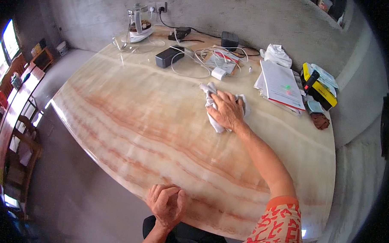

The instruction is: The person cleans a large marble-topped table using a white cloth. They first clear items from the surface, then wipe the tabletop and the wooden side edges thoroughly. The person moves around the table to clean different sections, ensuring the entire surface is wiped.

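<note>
My right hand (227,110) presses a crumpled white cloth (207,88) flat against the marble-patterned tabletop (130,115). Its fingers bend over the cloth, whose folds stick out on both sides of the hand. Close to the front edge of the table is my left hand (166,204), its fingers curled in loosely and nothing visible in them. Just beyond the cloth lie a white charger plug (218,73) and a tangle of white cables (196,57).
Papers (281,84) are stacked on the right beside a yellow-and-black box (320,87) and a brown lump (320,121). Along the wall stand a glass kettle (141,27), a dark grey box (169,56) and a black block (230,40). A clear glass cup (119,43) sits at the far left edge.
</note>
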The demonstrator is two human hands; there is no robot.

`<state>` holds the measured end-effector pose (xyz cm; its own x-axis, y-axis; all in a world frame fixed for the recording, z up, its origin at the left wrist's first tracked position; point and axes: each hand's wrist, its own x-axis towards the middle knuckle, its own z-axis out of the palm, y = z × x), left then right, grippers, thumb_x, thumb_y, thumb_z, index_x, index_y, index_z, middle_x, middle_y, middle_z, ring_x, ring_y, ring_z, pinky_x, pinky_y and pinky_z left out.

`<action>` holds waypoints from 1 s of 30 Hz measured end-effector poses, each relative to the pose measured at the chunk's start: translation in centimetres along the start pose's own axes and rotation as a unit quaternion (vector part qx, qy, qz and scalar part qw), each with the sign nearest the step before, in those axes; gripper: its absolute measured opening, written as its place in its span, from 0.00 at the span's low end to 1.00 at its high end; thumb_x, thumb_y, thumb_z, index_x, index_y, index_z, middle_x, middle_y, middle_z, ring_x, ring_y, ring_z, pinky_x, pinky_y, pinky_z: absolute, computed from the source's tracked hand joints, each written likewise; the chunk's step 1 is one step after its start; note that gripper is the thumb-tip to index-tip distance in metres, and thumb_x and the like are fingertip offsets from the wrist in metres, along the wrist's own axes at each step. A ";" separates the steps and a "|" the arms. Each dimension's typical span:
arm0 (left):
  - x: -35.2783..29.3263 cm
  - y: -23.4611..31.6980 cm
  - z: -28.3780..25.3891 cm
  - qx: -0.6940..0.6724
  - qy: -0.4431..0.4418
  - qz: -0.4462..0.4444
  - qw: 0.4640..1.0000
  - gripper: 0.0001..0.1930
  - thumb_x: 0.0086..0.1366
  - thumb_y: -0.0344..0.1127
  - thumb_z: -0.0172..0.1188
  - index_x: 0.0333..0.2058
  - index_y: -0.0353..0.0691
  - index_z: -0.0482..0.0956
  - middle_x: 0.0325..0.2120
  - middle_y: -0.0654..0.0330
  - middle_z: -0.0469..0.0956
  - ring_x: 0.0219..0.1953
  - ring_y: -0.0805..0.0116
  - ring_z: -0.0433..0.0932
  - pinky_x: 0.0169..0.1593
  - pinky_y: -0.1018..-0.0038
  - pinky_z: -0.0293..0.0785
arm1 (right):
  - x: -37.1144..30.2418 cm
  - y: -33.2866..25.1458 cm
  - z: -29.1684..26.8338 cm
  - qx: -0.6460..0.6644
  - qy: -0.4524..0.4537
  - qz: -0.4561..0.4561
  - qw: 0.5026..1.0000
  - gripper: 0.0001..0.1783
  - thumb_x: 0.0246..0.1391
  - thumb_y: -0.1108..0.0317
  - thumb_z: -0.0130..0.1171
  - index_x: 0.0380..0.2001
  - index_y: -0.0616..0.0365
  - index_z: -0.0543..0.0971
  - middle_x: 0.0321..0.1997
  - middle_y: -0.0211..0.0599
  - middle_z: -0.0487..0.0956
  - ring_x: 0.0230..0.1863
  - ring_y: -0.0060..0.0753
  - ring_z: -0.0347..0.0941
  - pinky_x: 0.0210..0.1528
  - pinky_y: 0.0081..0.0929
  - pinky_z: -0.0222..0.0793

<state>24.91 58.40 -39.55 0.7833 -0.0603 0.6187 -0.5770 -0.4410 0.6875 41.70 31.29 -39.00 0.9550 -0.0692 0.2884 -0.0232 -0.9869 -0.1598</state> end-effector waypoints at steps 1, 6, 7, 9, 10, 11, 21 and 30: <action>0.0 -0.1 0.0 -0.001 0.005 0.004 1.000 0.06 0.46 0.24 0.63 0.24 0.39 0.74 0.23 0.57 0.77 0.24 0.60 0.72 0.30 0.69 0.65 | 0.8 0.0 0.2 0.000 0.005 0.010 1.000 0.31 0.50 0.46 0.53 0.55 0.47 0.71 0.62 0.31 0.65 0.64 0.40 0.57 0.61 0.63 0.48; -0.3 -0.3 0.2 -0.025 0.014 0.007 1.000 0.08 0.46 0.24 0.64 0.24 0.40 0.74 0.23 0.59 0.77 0.24 0.60 0.72 0.30 0.69 0.64 | 2.0 -0.2 0.1 -0.001 -0.012 0.037 0.999 0.27 0.50 0.47 0.54 0.53 0.41 0.73 0.61 0.32 0.68 0.62 0.40 0.59 0.60 0.63 0.51; -0.4 -0.4 0.3 -0.026 0.017 0.007 0.999 0.07 0.46 0.24 0.64 0.25 0.40 0.75 0.23 0.59 0.77 0.24 0.59 0.72 0.30 0.69 0.65 | 1.7 0.0 0.5 0.004 -0.011 0.010 1.000 0.27 0.50 0.47 0.54 0.54 0.40 0.73 0.62 0.32 0.67 0.63 0.40 0.59 0.60 0.62 0.51; -0.2 -0.1 0.4 -0.017 0.022 0.007 1.000 0.06 0.47 0.24 0.63 0.24 0.38 0.75 0.23 0.57 0.77 0.24 0.59 0.72 0.30 0.69 0.66 | 1.0 -0.2 0.6 0.016 -0.004 -0.047 0.999 0.27 0.49 0.48 0.54 0.54 0.39 0.73 0.63 0.32 0.66 0.64 0.41 0.58 0.61 0.61 0.52; 0.0 0.2 0.4 -0.012 0.023 0.004 1.000 0.05 0.47 0.23 0.62 0.24 0.36 0.75 0.23 0.55 0.77 0.25 0.59 0.73 0.30 0.70 0.67 | 0.2 -0.3 0.6 0.005 -0.016 -0.076 0.997 0.28 0.50 0.48 0.54 0.56 0.38 0.73 0.64 0.33 0.66 0.65 0.42 0.57 0.62 0.59 0.51; 0.1 0.3 0.3 -0.001 0.024 0.000 1.000 0.04 0.48 0.23 0.61 0.23 0.34 0.75 0.23 0.54 0.77 0.25 0.59 0.74 0.31 0.70 0.68 | -0.8 -1.3 0.5 0.006 -0.020 -0.101 0.995 0.28 0.50 0.48 0.55 0.56 0.37 0.72 0.64 0.33 0.66 0.66 0.42 0.56 0.62 0.59 0.51; 0.1 0.2 0.3 0.024 0.078 0.007 0.997 0.07 0.47 0.23 0.63 0.26 0.38 0.75 0.27 0.57 0.77 0.29 0.58 0.72 0.35 0.68 0.68 | -15.0 -6.0 -5.5 0.097 -0.119 -0.361 0.920 0.29 0.47 0.50 0.60 0.54 0.41 0.74 0.65 0.33 0.64 0.69 0.45 0.51 0.62 0.59 0.49; -0.1 0.2 0.6 0.063 0.031 -0.039 0.997 0.06 0.46 0.24 0.63 0.26 0.38 0.77 0.29 0.57 0.78 0.31 0.59 0.72 0.38 0.68 0.69 | -9.0 -6.1 -2.8 0.098 -0.074 -0.369 0.921 0.30 0.48 0.48 0.58 0.55 0.43 0.73 0.64 0.33 0.64 0.69 0.45 0.51 0.63 0.58 0.49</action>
<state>24.81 57.74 -39.71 0.8060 0.0322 0.5910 -0.4788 -0.5517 0.6829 32.37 37.51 -37.94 0.7202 0.6446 0.2566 0.6880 -0.7112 -0.1444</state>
